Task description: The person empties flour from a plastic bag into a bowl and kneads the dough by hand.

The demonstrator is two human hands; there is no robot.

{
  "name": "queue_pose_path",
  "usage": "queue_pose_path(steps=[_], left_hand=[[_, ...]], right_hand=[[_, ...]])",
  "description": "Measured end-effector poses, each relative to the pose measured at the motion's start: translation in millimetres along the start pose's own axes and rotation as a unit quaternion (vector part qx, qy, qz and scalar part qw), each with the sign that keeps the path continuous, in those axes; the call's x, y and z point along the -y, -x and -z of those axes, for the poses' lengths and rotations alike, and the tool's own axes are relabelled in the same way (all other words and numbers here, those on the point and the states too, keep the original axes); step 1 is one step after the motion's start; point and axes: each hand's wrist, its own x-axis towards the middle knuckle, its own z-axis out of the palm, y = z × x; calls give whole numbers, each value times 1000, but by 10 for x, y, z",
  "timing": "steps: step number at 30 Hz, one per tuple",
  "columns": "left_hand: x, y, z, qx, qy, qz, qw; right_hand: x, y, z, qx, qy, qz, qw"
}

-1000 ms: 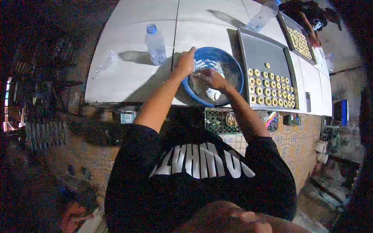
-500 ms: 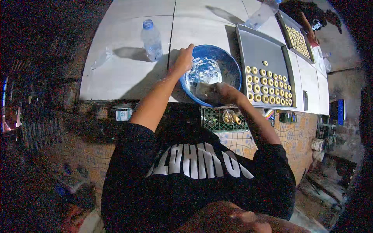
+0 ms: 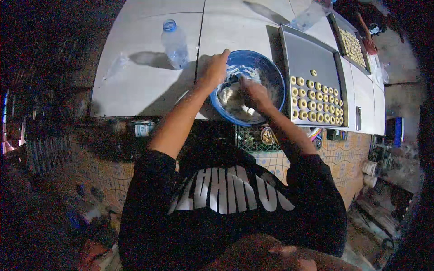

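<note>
A round blue basin stands at the near edge of the table, with white smears over its inside. My left hand is closed over its left rim, the thumb pointing away along the edge. Inside the basin is my right hand, its fingers curled and pointing down to the left, blurred by motion. Whatever it holds is too smeared to name. Right of the basin lies a grey metal tray with rows of small pale dough rings in its near half and a single ring farther up.
A clear plastic bottle stands left of the basin, near a crumpled clear bag. Another bottle lies at the back. A second filled tray is at far right, and a dark phone-like object near the right edge.
My right hand has swept from the near side of the basin up toward its middle. My left hand stays on the rim. The view has shifted slightly.
</note>
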Motion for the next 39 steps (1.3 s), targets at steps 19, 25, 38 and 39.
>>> queue_pose_path(steps=[19,25,38,39], left_hand=[[193,40,-93,-84,-39,22,995],[53,35,53,15,-55,36,998],[36,-20,-42,-14,-42,-12,999],[-7,-61,-34,8,-69,9,998]], right_hand=[[-322,299,590,61,-430,71,898],[-420,325,542,47,-218,92,971],[-26,-370,103,36,-61,-23,997],[-31,-413,64,32,-62,-25,997]])
